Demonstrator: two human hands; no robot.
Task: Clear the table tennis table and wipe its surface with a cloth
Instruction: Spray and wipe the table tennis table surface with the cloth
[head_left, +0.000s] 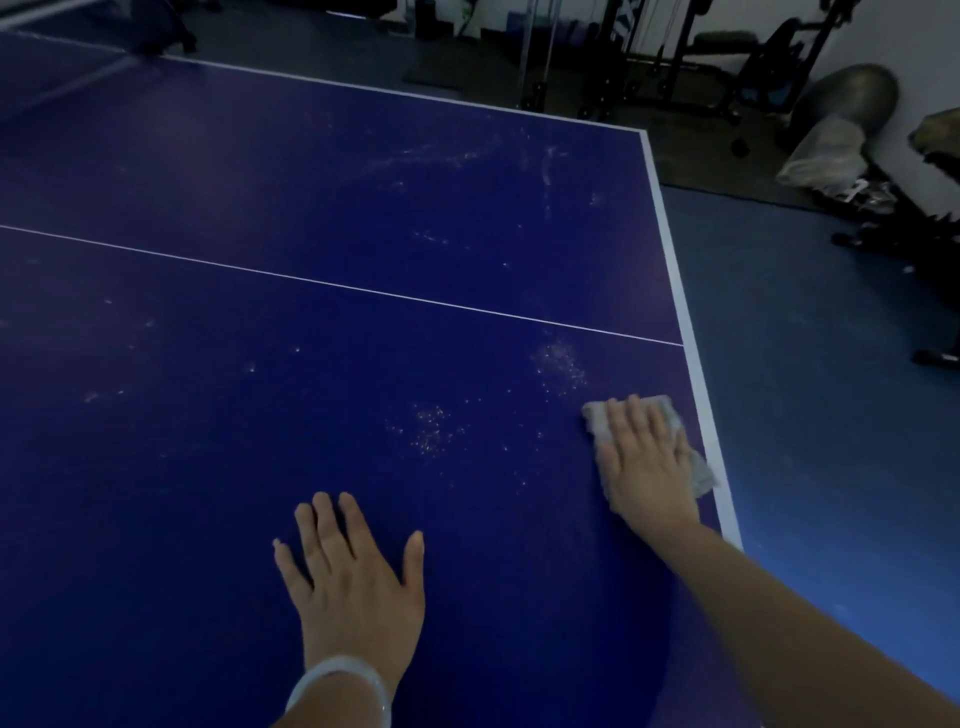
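Right hand (641, 460) lies flat, fingers straight, pressing a pale grey cloth (698, 470) onto the blue table (363, 218) near its white edge, at 4 o'clock. Cloth shows beyond the fingertips and at the hand's outer side; the remainder is hidden beneath the palm. Left hand (353, 577) rests open, fingers spread, at 6 o'clock. Whitish dusty specks (431, 431) sit between both hands. Gym equipment at 1 o'clock is dim, indistinct.
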